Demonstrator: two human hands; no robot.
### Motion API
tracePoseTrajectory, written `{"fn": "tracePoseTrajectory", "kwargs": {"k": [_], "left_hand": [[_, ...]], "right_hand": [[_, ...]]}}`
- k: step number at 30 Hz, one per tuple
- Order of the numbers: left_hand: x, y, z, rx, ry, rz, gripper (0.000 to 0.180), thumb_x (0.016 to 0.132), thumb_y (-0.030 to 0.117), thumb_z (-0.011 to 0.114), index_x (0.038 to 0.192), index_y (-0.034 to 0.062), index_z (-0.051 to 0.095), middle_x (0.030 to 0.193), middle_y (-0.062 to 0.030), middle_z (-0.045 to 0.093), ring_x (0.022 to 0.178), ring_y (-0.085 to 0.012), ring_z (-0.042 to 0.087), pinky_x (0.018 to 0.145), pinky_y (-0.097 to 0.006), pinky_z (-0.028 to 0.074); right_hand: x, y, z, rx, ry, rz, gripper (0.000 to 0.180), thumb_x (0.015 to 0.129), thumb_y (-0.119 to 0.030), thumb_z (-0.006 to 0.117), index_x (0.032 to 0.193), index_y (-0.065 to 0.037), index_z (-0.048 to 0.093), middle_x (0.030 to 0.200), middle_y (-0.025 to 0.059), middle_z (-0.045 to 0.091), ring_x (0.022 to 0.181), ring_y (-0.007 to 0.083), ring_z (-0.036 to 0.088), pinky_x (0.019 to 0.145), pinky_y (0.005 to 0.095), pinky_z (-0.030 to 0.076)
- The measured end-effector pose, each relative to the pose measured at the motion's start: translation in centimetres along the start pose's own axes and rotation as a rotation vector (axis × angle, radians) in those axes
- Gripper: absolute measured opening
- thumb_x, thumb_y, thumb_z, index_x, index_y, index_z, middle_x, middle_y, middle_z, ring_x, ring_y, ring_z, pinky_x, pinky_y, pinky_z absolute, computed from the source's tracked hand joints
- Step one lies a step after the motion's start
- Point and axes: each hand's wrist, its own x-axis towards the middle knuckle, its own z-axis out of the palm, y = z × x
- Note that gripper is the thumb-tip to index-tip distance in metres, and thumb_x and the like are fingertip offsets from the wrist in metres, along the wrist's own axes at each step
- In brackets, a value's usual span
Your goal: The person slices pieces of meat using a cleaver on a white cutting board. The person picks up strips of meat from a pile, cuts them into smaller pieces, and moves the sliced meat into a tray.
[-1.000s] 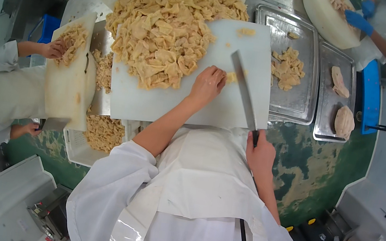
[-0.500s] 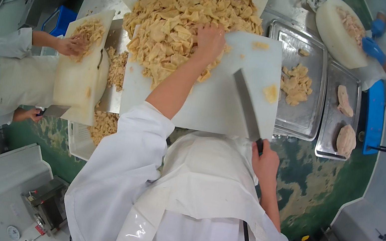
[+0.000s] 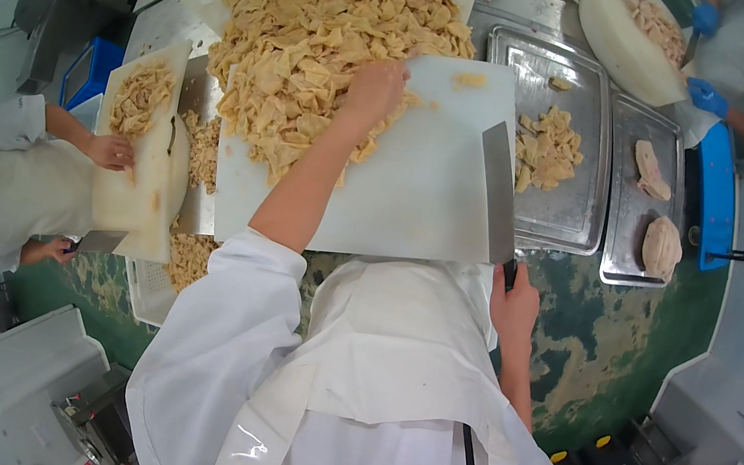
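A big heap of pale yellow, skin-like pieces (image 3: 312,58) spills onto my white cutting board (image 3: 419,182). At the heap's right edge my left hand (image 3: 377,92) lies curled among the pieces; its fingertips are mostly hidden, so what it grips cannot be made out. My right hand (image 3: 515,299) is wrapped round the dark handle of a broad-bladed knife (image 3: 497,194). The blade points away from me along the board's right side, its wide face showing. One small yellow scrap (image 3: 468,80) sits near the board's far edge.
Right of the board, a metal tray (image 3: 540,215) holds more yellow pieces; another tray (image 3: 628,215) carries two pale meat pieces. To the left, a co-worker's hand (image 3: 110,152) is over a second board (image 3: 136,215). A blue-gloved co-worker (image 3: 707,97) stands far right.
My knife has swung more upright, turning its wide face up over where a yellow scrap lay. My left hand has curled further in. The left co-worker's hand has moved off their pile toward their body.
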Motion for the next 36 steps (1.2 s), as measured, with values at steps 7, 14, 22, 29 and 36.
{"fn": "tracePoseTrajectory", "kwargs": {"k": [7,14,22,29,36], "left_hand": [[-2.3,6.8,-0.3,-1.290,0.012,-0.158,0.029,0.087,0.015,0.071,0.112,0.0030,0.064,0.080,-0.0089,0.065,0.076,-0.0150,0.066,0.068,-0.031,0.054],[-8.8,8.1,5.6,-0.496,0.027,0.006,0.023,0.085,0.012,0.070,0.105,0.0027,0.064,0.081,-0.0117,0.068,0.071,-0.0204,0.068,0.066,-0.032,0.054],[-12.7,9.4,2.9,-0.394,-0.053,-0.140,0.021,0.082,0.021,0.070,0.097,0.0080,0.064,0.078,-0.0075,0.067,0.079,-0.0248,0.065,0.068,-0.039,0.050],[-10.7,7.5,4.5,-0.280,0.148,0.197,0.026,0.078,0.018,0.074,0.100,0.0091,0.062,0.093,-0.0060,0.065,0.095,-0.0250,0.060,0.084,-0.041,0.045],[-10.9,8.2,5.1,-0.388,0.056,0.328,0.020,0.076,0.004,0.066,0.096,0.0070,0.065,0.088,-0.0057,0.064,0.088,-0.0255,0.060,0.080,-0.038,0.049]], "right_hand": [[0.3,0.9,0.2,0.053,0.026,-0.005,0.032,0.095,-0.035,0.057,0.095,-0.004,0.056,0.066,0.0226,0.061,0.069,0.0472,0.061,0.059,0.0535,0.045],[0.5,1.1,0.6,0.100,0.041,-0.020,0.030,0.095,-0.035,0.057,0.095,-0.004,0.056,0.066,0.0233,0.061,0.069,0.0478,0.060,0.060,0.0537,0.045],[-0.3,-0.5,-0.1,0.022,0.022,-0.007,0.028,0.096,-0.032,0.057,0.092,-0.005,0.056,0.062,0.0211,0.060,0.065,0.0464,0.060,0.058,0.0531,0.044],[-1.1,-2.0,0.0,-0.027,0.005,-0.031,0.027,0.096,-0.031,0.057,0.089,-0.005,0.055,0.061,0.0192,0.059,0.063,0.0449,0.060,0.057,0.0520,0.044],[-1.3,-0.8,0.7,-0.035,0.042,-0.011,0.028,0.096,-0.033,0.057,0.091,-0.006,0.055,0.062,0.0197,0.060,0.064,0.0452,0.060,0.057,0.0532,0.044]]}}
